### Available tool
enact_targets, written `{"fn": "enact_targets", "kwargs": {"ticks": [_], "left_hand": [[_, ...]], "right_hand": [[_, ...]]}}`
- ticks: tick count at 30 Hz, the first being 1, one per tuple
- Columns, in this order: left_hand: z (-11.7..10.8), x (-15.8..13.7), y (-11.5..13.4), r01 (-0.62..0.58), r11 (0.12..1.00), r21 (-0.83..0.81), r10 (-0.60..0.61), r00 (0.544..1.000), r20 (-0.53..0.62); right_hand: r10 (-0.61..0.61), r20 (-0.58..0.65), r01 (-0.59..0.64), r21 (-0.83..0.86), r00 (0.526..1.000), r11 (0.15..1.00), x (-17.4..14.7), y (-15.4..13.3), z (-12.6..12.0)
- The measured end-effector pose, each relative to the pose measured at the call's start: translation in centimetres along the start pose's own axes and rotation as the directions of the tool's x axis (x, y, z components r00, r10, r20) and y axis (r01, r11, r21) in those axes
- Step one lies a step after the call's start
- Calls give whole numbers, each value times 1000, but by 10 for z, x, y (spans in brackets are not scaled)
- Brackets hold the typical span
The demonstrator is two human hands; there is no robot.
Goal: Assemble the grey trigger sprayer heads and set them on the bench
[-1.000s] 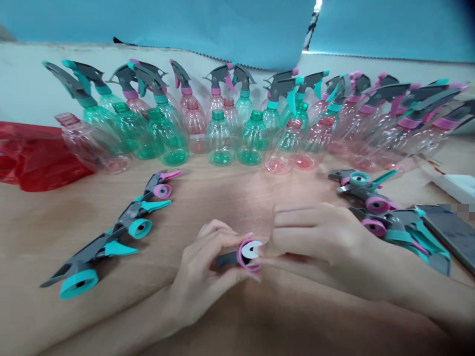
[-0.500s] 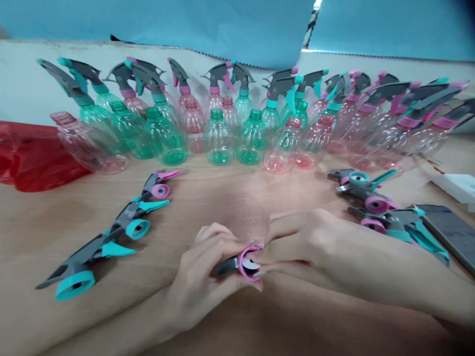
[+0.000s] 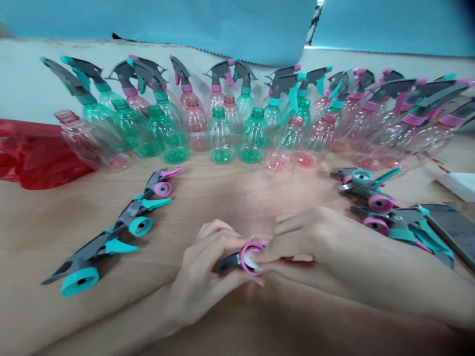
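My left hand is closed around a grey trigger spray head, whose pink collar opens up toward me. A white round disc, like a gasket, lies inside that collar. Fingers of my right hand are bent together, with the tips at the disc and the collar's right edge. Most of the spray head is hidden by my hands. To the left, several loose spray heads with teal and pink collars lie in a slanting row. More spray heads lie in a pile to the right.
Open-necked green bottles and pink bottles stand in a row ahead. Behind them are bottles fitted with spray heads. A red plastic bag lies far left, and a phone lies at the right on the wooden table.
My right fingertips have shifted slightly on the white disc, and more of the disc shows inside the collar. The whole view has moved a little; the bottles stay put.
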State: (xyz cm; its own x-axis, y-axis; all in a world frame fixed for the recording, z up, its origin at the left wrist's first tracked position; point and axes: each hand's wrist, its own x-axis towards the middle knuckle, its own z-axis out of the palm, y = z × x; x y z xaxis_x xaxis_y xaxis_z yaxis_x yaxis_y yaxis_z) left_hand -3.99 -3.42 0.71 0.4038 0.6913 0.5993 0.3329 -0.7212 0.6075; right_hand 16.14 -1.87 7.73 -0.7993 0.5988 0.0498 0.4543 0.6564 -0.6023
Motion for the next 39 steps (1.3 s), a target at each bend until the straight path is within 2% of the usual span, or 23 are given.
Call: {"fn": "enact_targets", "kwargs": {"ticks": [6, 11, 17, 28, 31, 35, 39], "left_hand": [[0, -2, -1, 33, 999, -13, -33, 999, 1], [0, -1, 0, 9, 1000, 2, -9, 1000, 5], [0, 0, -1, 11, 1000, 3, -11, 1000, -9], [-1, 0, 1, 21, 1000, -16, -21, 1000, 9], [-1, -1, 0, 3, 1000, -10, -3, 1000, 21], [-1, -3, -2, -7, 1000, -1, 7, 1000, 28], [-1, -5, -2, -33, 999, 35, 31, 998, 62]], "right_hand": [[67, -63, -63, 67, 996, 996, 3, 0, -1], [57, 13, -58, 126, 998, 990, 3, -1, -5], [49, -70, -45, 59, 996, 997, 4, 1, 2], [14, -101, -28, -138, 995, 990, 0, 0, 1], [-35, -117, 14, -173, 992, 985, -1, 0, 3], [-80, -137, 53, -188, 987, 981, -2, -1, 5], [-43, -79, 32, -142, 996, 989, 1, -6, 7]]}}
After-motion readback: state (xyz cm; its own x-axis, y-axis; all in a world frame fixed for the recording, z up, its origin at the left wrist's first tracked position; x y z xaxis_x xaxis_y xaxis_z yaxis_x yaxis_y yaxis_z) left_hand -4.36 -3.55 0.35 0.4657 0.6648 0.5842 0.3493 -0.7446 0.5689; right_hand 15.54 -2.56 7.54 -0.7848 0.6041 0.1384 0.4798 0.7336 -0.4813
